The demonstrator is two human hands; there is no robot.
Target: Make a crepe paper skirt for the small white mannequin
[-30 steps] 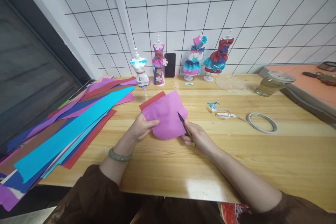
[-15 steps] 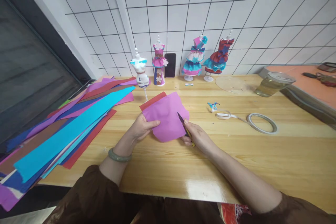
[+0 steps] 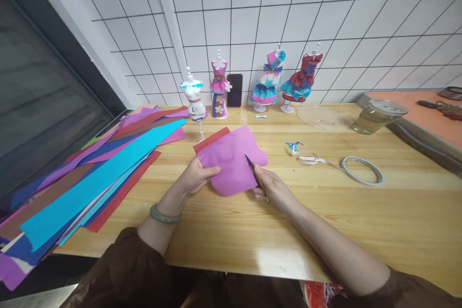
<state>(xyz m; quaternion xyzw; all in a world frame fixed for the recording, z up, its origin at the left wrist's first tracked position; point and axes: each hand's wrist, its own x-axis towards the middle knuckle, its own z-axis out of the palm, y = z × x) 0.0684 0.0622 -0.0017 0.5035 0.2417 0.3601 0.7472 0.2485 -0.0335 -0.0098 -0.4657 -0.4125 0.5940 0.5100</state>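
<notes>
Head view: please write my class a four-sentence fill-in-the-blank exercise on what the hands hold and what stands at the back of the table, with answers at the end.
1. The left hand holds a purple sheet, with a ____ sheet showing behind it.
2. The scissors are held in the person's ____ hand.
3. In all, ____ small dress forms stand on the wooden table.
4. Counting from the left, the dark phone stands between the ____ and third dress forms.

Missing words: red; right; four; second.

A purple sheet (image 3: pixel 233 161), coloured strips (image 3: pixel 104 179) and miniature dress forms (image 3: pixel 268 78) suggest a craft workspace.
</notes>
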